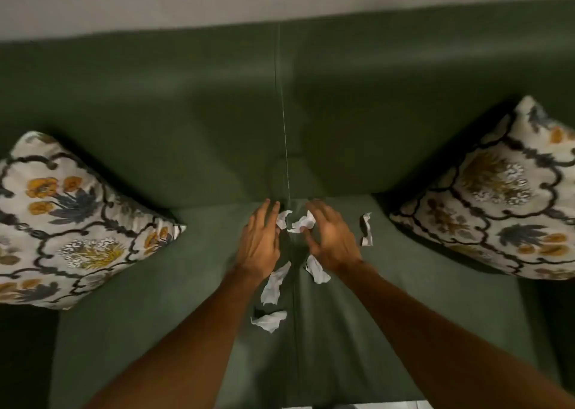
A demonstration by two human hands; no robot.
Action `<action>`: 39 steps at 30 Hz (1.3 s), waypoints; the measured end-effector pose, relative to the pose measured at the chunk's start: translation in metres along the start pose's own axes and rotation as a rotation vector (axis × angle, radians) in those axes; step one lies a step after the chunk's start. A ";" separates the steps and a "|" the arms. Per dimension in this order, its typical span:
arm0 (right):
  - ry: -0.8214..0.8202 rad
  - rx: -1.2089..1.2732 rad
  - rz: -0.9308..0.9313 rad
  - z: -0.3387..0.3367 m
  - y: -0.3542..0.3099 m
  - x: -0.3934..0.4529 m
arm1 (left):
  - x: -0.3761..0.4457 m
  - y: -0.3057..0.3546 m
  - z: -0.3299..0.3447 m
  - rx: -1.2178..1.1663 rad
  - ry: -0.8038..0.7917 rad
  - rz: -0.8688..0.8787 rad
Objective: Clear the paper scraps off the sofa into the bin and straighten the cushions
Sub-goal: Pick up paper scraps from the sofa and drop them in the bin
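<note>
— Starting at the left, what sits there?
— One floral cushion (71, 222) leans askew at the sofa (404, 299) end.
— And the hands?
— Left hand (261, 240) is spread flat, fingers wide, touching a small paper scrap (283, 218). Right hand (331, 240) is curled loosely open around a crumpled scrap (303, 222), not gripping it.
— Other scraps?
— Three lie nearer on the seat by the seam, one strip (366, 229) right of the hands.
— Far right?
— Another cushion (497, 197), tilted.
</note>
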State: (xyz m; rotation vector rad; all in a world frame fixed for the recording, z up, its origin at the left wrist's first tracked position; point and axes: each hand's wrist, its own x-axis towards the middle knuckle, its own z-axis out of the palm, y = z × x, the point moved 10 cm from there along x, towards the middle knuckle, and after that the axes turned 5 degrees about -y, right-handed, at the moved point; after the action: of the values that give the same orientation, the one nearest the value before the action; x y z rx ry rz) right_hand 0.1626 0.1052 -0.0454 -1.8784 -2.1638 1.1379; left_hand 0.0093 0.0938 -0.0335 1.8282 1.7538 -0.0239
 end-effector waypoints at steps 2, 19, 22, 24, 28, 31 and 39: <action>-0.058 -0.032 0.023 0.023 0.008 0.010 | 0.016 -0.009 0.021 0.000 -0.059 -0.026; -0.035 0.208 0.126 0.058 0.064 0.000 | 0.018 -0.058 0.084 -0.247 -0.056 -0.099; -0.026 0.276 0.146 0.059 0.061 -0.029 | -0.012 -0.058 0.077 -0.341 -0.022 -0.154; -0.019 0.263 0.167 0.063 0.059 -0.051 | -0.036 -0.051 0.076 -0.456 -0.014 -0.190; 0.007 0.226 0.224 0.081 0.060 -0.087 | -0.075 -0.041 0.087 -0.519 -0.029 -0.172; 0.080 0.172 0.221 0.088 0.058 -0.093 | -0.091 -0.045 0.093 -0.558 0.037 -0.206; -0.018 0.085 0.185 0.115 0.065 -0.073 | -0.086 -0.056 0.121 -0.493 0.054 -0.263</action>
State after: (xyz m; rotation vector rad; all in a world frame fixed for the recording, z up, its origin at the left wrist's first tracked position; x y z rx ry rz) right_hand 0.1789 -0.0146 -0.1347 -2.0731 -1.9490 1.2612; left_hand -0.0067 -0.0381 -0.1206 1.2518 1.8269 0.3274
